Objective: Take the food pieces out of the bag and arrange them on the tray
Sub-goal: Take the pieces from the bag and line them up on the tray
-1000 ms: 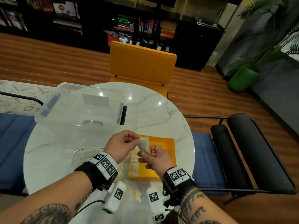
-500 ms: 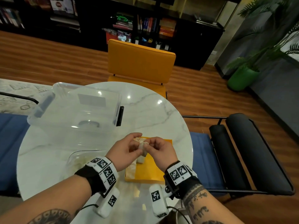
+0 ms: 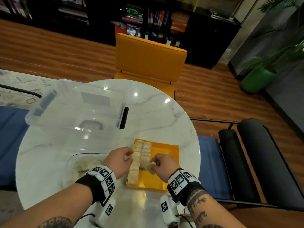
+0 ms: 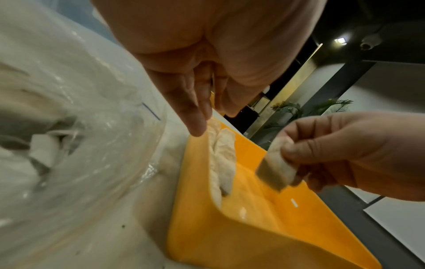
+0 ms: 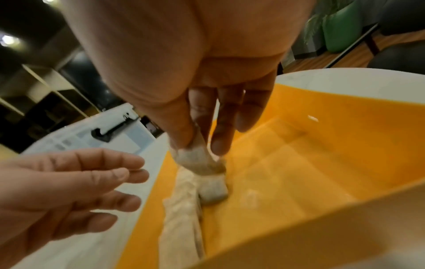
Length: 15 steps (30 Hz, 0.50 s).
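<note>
Item, far left: your bag point(image 3: 85, 163), clear plastic, lies on the counter point(image 3: 156, 112) just beside the tray. Pale food pieces show through it; their number cannot be made out through the crumpled film.

Item: your left hand point(image 3: 119, 159). A second ago it pinched the top of one piece together with the right; now it has let go and hangs just left of the tray, fingers loosely spread in the right wrist view, holding nothing.

Item: the tray point(image 3: 166, 147), orange, near the counter's front edge. Two rows of pieces point(image 3: 139, 155) lie against its left wall, the left row long, the second shorter. Where one piece ends and the next begins is hard to tell.

Item: the loose piece point(image 3: 151, 167). It has come down from above the tray to the near end of the shorter row. Whether it already touches the tray floor, no view settles.

Item: your right hand point(image 3: 162, 165) alone pinches that piece between thumb and fingers, its fingertips hidden behind the knuckles in the head view.

Meaning: the hand-over is done; by my reading, one more piece is about to join the second row, with most of the tray unfilled.
</note>
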{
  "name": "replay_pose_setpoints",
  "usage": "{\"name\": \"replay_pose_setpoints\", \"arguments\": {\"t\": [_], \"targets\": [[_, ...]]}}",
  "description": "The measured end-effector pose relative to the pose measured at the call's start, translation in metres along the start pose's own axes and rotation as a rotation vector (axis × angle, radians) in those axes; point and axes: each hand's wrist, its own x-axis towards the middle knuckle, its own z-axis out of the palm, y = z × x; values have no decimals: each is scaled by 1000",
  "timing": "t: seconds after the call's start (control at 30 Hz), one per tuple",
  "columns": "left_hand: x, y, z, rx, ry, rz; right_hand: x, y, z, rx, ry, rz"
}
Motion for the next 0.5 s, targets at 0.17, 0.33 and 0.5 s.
{"name": "replay_pose_setpoints", "arguments": {"t": [0.17, 0.33, 0.5], "targets": [[4, -8, 10, 108, -89, -119, 21, 1, 20, -107, -177, 68], [9, -7, 12, 79, -120, -168, 44, -2, 23, -144, -97, 92], [9, -6, 13, 55, -117, -184, 58, -4, 21, -124, -71, 102]]}}
